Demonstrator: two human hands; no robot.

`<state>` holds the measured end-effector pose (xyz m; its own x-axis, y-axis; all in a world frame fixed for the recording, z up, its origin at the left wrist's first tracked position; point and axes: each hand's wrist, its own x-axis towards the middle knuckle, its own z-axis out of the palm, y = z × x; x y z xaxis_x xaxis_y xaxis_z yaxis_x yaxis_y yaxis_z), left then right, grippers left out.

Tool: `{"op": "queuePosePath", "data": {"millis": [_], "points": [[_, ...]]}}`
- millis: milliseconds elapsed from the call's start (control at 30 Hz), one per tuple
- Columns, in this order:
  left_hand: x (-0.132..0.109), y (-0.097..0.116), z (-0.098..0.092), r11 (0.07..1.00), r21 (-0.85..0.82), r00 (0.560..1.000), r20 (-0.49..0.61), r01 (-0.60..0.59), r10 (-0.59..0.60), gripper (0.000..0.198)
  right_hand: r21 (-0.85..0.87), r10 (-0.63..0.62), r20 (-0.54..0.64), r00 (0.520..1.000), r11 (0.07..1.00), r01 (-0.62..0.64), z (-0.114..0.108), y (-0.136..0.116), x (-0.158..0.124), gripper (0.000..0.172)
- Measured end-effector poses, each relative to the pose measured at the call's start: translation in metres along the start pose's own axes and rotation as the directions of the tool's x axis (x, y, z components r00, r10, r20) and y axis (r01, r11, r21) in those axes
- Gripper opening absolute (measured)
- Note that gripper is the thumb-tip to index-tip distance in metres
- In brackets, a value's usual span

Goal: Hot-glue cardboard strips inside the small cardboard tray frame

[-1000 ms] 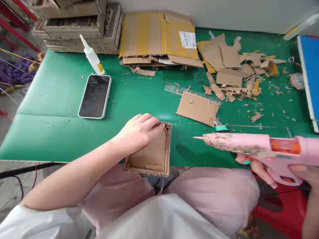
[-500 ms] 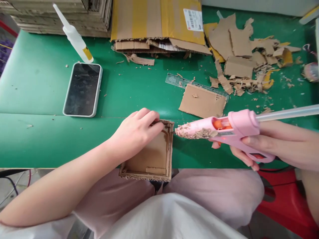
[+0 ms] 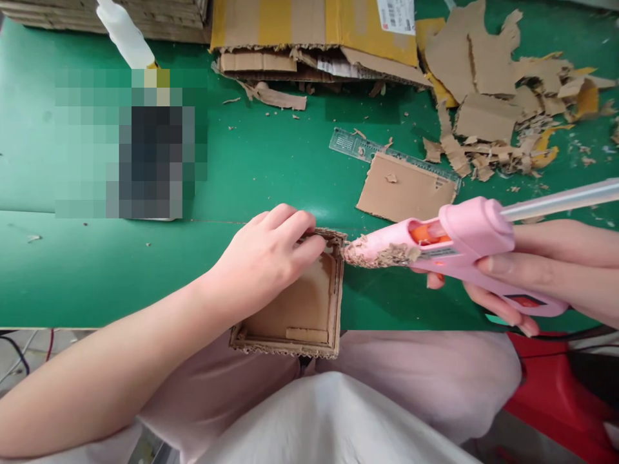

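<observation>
My left hand (image 3: 278,254) is closed on the upper edge of a small, shallow cardboard box (image 3: 290,306), its fingers curled over the wall. The box lies at the table's front edge, its lower part jutting out over my lap, and a short cardboard strip (image 3: 306,334) lies inside near the bottom wall. In my right hand (image 3: 532,277) is a pink hot glue gun (image 3: 459,235), gripped by its handle. Bits of cardboard cling to its nozzle, whose tip is at the box's upper right corner. A clear glue stick (image 3: 565,200) sticks out of its back.
Behind the box a cardboard rectangle (image 3: 403,187) lies partly over a clear ruler (image 3: 351,143). Torn cardboard scraps (image 3: 488,119) are heaped at the back right. A taped carton (image 3: 290,26) stands at the back, a white bottle (image 3: 124,32) at the back left, above a blurred-out patch.
The glue gun's tip has come closer to the box's right wall, near the upper corner. My left hand keeps its hold. The view has shifted slightly.
</observation>
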<state>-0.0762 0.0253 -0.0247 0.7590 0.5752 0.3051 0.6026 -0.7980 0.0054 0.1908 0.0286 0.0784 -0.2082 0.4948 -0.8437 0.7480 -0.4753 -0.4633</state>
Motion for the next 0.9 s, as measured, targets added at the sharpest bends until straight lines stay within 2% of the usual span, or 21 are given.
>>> {"op": "queuePosePath", "data": {"millis": [233,400,467,633,900], "points": [[0.001,-0.001,0.000,1.000,-0.012,1.000,0.016,0.001,0.000,0.020,-0.099,-0.023,-0.018,1.000,0.995,0.021,0.002,-0.014,-0.004,0.052],[0.000,-0.001,0.000,1.000,-0.030,1.000,0.025,0.007,-0.006,0.022,-0.197,-0.106,-0.059,0.993,0.976,0.092,0.003,-0.019,-0.005,0.036],[0.000,-0.002,0.000,0.999,-0.038,1.000,0.026,0.007,-0.006,0.022,-0.184,-0.084,-0.065,0.994,0.980,0.071,0.004,-0.019,-0.005,0.033],[0.000,-0.002,-0.001,0.999,-0.043,1.000,0.029,0.004,-0.002,0.022,-0.118,0.028,-0.069,0.997,0.992,-0.036,0.004,-0.018,-0.005,0.040],[0.000,-0.002,0.000,1.000,-0.013,1.000,0.015,-0.008,0.008,0.022,-0.119,0.023,-0.043,0.999,0.992,-0.028,0.002,-0.015,-0.006,0.037]]}}
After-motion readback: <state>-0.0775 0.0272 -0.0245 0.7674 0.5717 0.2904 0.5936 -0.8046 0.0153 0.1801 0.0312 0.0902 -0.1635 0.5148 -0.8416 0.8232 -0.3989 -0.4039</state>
